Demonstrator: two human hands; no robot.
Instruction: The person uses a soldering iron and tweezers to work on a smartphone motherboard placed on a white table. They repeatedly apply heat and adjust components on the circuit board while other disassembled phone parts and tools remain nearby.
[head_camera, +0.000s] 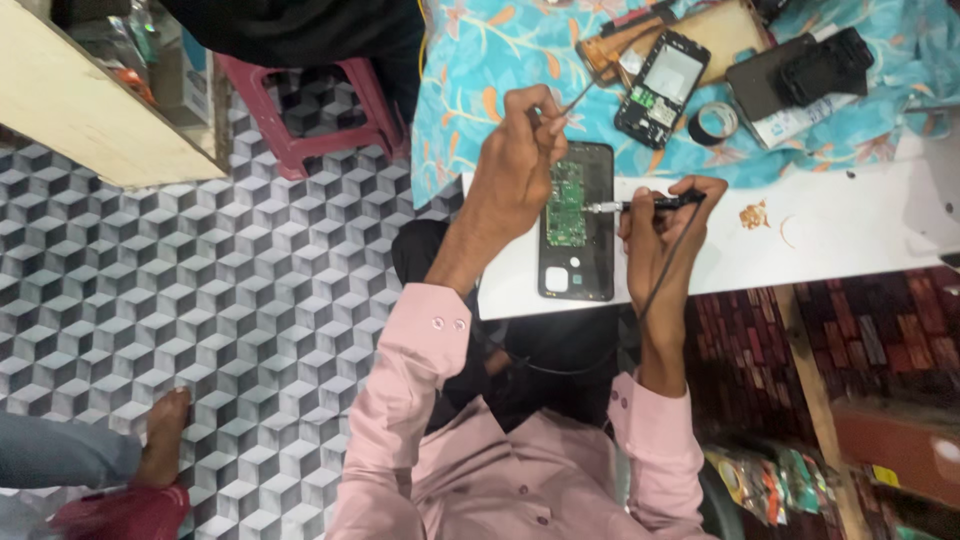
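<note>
An opened phone (575, 222) lies back-up on the white bench (830, 225), its cover off so that a green circuit board (566, 203) shows in the upper half. It sits between the person's two hands, close to the near edge of the bench.

The left hand (515, 165) hovers over the phone's upper left corner, its fingers pinched together on thin tweezers (580, 97) that slant up and away from the phone. The right hand (660, 225) rests just to the right of the phone, closed around a black soldering iron (650, 204) held level; the metal tip reaches the right edge of the circuit board. A dark cord (665, 262) runs from the iron down over the wrist.

Farther back, on a turquoise flowered cloth (480, 60), lie a second opened phone (661, 88), a roll of black tape (714, 122) and a black box-shaped device (800, 70), all well apart from the hands. A pink stool (300, 110) stands on the patterned floor to the left, and another person's bare foot (165, 435) shows at the lower left.
</note>
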